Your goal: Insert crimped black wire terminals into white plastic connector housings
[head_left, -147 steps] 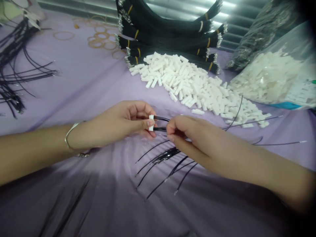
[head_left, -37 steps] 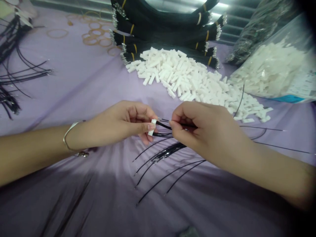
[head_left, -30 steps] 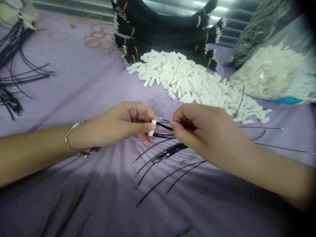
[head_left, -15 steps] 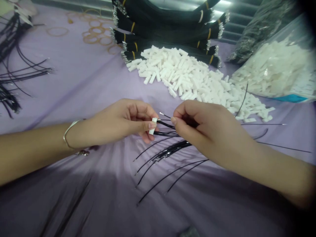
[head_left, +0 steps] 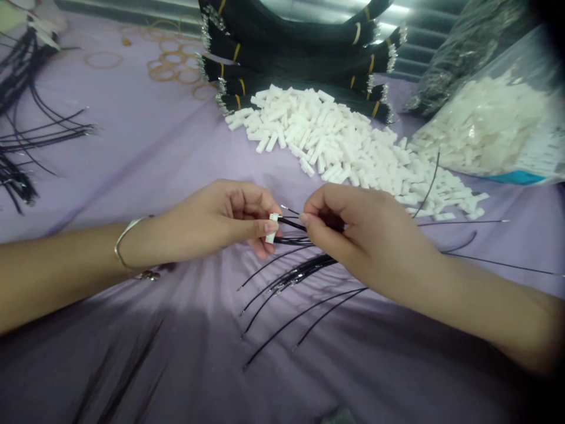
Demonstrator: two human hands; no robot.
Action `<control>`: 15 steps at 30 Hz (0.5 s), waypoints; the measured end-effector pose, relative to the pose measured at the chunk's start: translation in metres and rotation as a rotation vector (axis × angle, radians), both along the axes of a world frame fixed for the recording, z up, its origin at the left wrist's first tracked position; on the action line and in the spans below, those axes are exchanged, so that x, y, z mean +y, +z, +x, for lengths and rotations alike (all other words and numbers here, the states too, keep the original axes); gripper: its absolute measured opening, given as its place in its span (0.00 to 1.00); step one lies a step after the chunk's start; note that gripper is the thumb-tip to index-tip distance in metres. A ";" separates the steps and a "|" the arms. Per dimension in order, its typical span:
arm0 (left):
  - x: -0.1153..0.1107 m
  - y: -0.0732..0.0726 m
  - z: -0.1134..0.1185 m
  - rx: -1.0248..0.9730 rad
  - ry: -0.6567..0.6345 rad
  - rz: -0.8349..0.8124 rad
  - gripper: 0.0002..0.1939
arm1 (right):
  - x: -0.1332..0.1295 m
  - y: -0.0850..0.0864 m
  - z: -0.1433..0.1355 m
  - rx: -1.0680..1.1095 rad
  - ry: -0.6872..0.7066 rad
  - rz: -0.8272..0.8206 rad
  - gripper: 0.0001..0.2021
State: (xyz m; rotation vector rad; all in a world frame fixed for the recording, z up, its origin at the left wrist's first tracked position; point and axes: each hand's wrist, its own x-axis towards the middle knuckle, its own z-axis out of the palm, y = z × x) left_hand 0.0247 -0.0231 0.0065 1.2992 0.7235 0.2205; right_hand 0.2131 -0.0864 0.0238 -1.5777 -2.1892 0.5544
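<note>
Between thumb and fingers, my left hand [head_left: 225, 221] pinches a small white connector [head_left: 272, 228] near the centre. Several black wires [head_left: 293, 240] run from the connector's right side toward and under my right hand [head_left: 357, 227]. My right hand is closed on a thin black wire [head_left: 290, 209], whose bare metal tip points left, just above and right of the connector. Below the hands, a bunch of loose black wires [head_left: 304, 268] with metal tips lies on the purple cloth [head_left: 189, 335].
Behind the hands lies a pile of white connectors [head_left: 318, 135]. Banded black wire bundles [head_left: 300, 59] are at the back. A clear bag of white pieces [head_left: 494, 123] stands right. Rubber bands [head_left: 170, 65] and more black wires [head_left: 44, 138] are left.
My right hand has moved slightly left with the wire, and its tip is closer to the connector. My left hand has hardly moved.
</note>
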 end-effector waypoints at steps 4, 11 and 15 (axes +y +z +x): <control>0.000 -0.001 -0.001 0.007 -0.001 0.018 0.01 | 0.000 -0.002 -0.001 -0.003 0.013 0.010 0.05; 0.000 -0.005 -0.002 -0.028 -0.006 0.053 0.01 | 0.000 -0.009 -0.003 -0.015 0.042 0.005 0.05; 0.000 -0.005 0.000 -0.029 0.011 0.018 0.00 | 0.002 -0.002 0.000 -0.046 0.063 0.077 0.05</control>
